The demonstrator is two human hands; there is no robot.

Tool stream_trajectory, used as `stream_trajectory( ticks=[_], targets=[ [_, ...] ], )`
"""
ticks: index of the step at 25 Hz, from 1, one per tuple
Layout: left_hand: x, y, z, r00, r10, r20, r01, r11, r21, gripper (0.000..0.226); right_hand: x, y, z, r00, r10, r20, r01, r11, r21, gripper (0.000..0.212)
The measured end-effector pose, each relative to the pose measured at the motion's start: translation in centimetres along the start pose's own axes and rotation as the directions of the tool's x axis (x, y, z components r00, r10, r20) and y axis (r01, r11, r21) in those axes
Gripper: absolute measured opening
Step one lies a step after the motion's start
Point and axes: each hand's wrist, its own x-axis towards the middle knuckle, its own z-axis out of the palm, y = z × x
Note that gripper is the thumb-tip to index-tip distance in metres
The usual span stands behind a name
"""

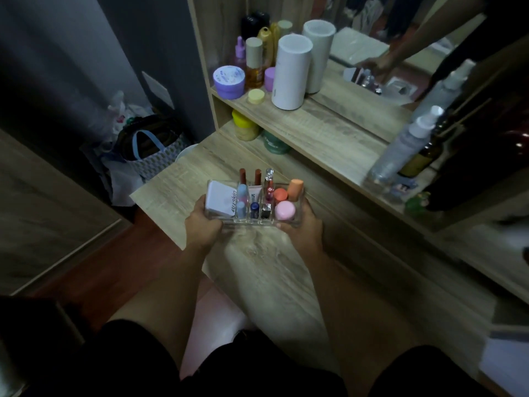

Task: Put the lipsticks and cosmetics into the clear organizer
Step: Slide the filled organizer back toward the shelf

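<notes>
The clear organizer (297, 222) is on the wooden dressing table, held at both ends. My left hand (203, 222) grips its left end and my right hand (303, 229) grips its right end. Inside, a white compact (220, 200) fills the left compartment. Several lipsticks and tubes (257, 193) stand upright in the middle slots. On the right sit a pink jar (284, 211), an orange jar (280, 194) and an orange sponge (295, 189).
A shelf behind holds a white cylinder (290, 73), a purple jar (229, 81) and several bottles (254, 65). A yellow-lidded jar (244, 124) stands under it. Spray bottles (400, 156) stand at the right by the mirror. A bag (151, 150) is on the floor to the left.
</notes>
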Motion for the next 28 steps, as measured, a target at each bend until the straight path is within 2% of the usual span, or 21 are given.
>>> stream_trajectory(
  ticks=[3,6,9,11,13,16,17,20,24,28],
  targets=[
    [-1.3,0.4,1.4,0.996,0.030,0.084,-0.031,0.999,0.017,0.062,-2.6,1.5,-1.9,0.996,0.020,-0.087,-0.014,0.997,0.072,0.100],
    [-3.0,1.0,3.3,0.982,0.070,0.177,-0.075,0.997,0.025,0.062,-5.2,3.6,-4.1,0.979,0.051,-0.197,-0.037,0.997,0.074,0.100],
    [-4.9,2.0,5.2,0.965,0.078,0.249,-0.084,0.996,0.014,0.066,-7.5,5.4,-5.6,0.963,0.123,-0.241,-0.090,0.986,0.143,0.091],
    [-6.2,2.7,6.6,0.948,0.096,0.304,-0.103,0.995,0.008,0.071,-9.0,6.9,-6.5,0.946,0.157,-0.282,-0.107,0.977,0.187,0.094],
    [-7.2,3.3,8.2,0.928,0.108,0.356,-0.123,0.992,0.020,0.072,-10.0,8.5,-7.7,0.919,0.221,-0.327,-0.170,0.969,0.177,0.095],
    [-8.5,4.0,10.6,0.908,0.115,0.403,-0.168,0.981,0.100,0.062,-11.3,10.7,-10.0,0.892,0.363,-0.270,-0.353,0.932,0.086,0.079],
    [-8.9,4.1,11.3,0.901,0.125,0.416,-0.184,0.977,0.106,0.058,-11.7,11.3,-10.4,0.883,0.381,-0.275,-0.373,0.924,0.082,0.077],
    [-9.9,4.6,13.4,0.856,0.157,0.492,-0.220,0.973,0.072,0.060,-12.6,12.3,-11.4,0.840,0.412,-0.352,-0.360,0.910,0.205,0.072],
    [-11.1,5.6,15.4,0.809,0.196,0.554,-0.272,0.961,0.056,0.062,-13.6,13.5,-13.3,0.795,0.428,-0.429,-0.371,0.904,0.214,0.066],
    [-11.5,5.9,16.2,0.753,0.192,0.630,-0.259,0.966,0.015,0.062,-14.3,14.1,-14.8,0.817,0.384,-0.430,-0.347,0.923,0.166,0.067]
  ],
)
